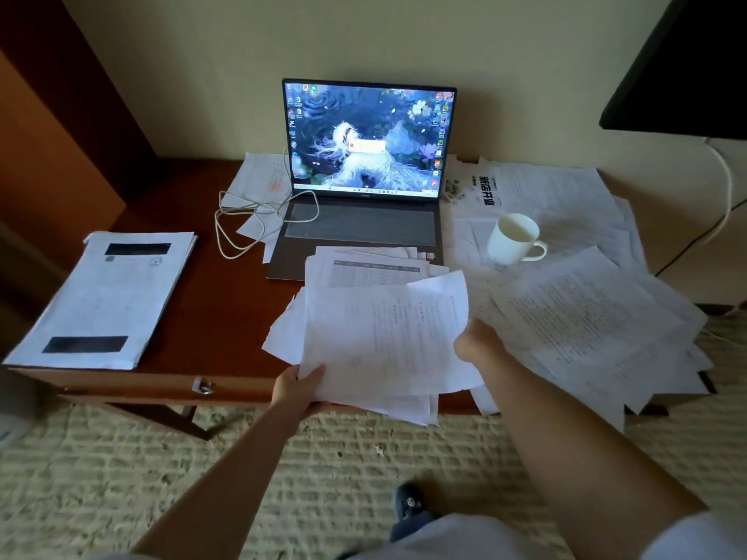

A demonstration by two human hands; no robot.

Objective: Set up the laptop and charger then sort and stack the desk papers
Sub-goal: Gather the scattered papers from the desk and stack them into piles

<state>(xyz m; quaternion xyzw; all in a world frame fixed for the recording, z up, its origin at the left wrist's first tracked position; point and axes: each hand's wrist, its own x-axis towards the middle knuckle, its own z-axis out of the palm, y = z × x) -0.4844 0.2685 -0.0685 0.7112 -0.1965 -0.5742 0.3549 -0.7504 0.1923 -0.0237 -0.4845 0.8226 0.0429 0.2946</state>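
An open laptop stands at the back of the wooden desk, its screen lit. A white charger cable lies looped at its left side. My left hand grips the lower left corner of a loose bundle of papers at the desk's front edge, thumb on top. My right hand holds the bundle's right edge, its fingers hidden behind the sheets. A neat stack of papers lies on the left of the desk. Scattered sheets cover the right side.
A white mug stands on the scattered papers right of the laptop. A dark screen hangs at the upper right with cords below it. The desk drawer has a metal handle. My foot is on the woven carpet.
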